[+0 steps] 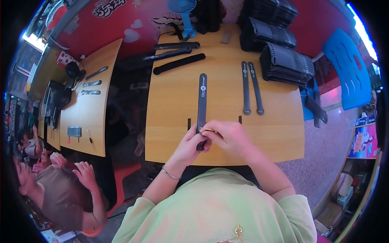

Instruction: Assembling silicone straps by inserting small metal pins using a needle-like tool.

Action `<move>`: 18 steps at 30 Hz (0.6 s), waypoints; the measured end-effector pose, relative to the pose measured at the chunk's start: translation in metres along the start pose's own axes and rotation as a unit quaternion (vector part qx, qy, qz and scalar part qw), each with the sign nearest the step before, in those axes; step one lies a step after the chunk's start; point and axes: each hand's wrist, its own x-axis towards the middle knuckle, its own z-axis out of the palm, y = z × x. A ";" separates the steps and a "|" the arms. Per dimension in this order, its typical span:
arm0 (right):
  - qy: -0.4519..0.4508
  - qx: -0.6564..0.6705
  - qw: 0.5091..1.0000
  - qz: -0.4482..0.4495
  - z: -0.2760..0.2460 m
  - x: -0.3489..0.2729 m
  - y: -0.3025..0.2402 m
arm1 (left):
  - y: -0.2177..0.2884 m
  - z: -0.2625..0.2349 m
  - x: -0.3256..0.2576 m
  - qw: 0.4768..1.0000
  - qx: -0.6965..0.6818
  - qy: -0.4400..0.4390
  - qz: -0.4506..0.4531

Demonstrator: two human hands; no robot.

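A dark grey strap (pixel 202 95) stands out from the left hand (pixel 192 142), which is closed around its lower part near the front edge of the wooden surface (pixel 275 139). The right hand (pixel 225 137) meets it there, fingertips bunched together beside the strap; whether they pinch anything is too small to tell. One short black strip (pixel 189 123) lies just left of the strap, another (pixel 240 120) to its right. Farther right, two grey straps (pixel 250 89) lie side by side, near stacked grey bundles (pixel 287 65). Three dark bands (pixel 179 64) lie at the far left.
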 end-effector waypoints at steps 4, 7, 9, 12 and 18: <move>-0.028 -0.002 0.996 0.086 -0.012 -0.001 -0.005 | -0.004 -0.010 0.002 1.000 -0.006 -0.009 0.017; 0.119 -0.164 0.976 0.084 -0.030 -0.001 0.019 | -0.004 -0.013 0.001 0.999 -0.009 -0.017 0.051; 0.174 -0.252 0.947 0.095 -0.049 -0.007 0.050 | -0.002 -0.012 0.000 0.998 -0.007 -0.005 0.056; 0.197 -0.308 0.924 0.114 -0.064 -0.013 0.078 | -0.001 -0.016 -0.001 0.998 -0.001 -0.003 0.063; 0.205 -0.383 0.885 0.168 -0.076 -0.026 0.096 | -0.004 -0.015 0.000 0.998 -0.007 -0.002 0.057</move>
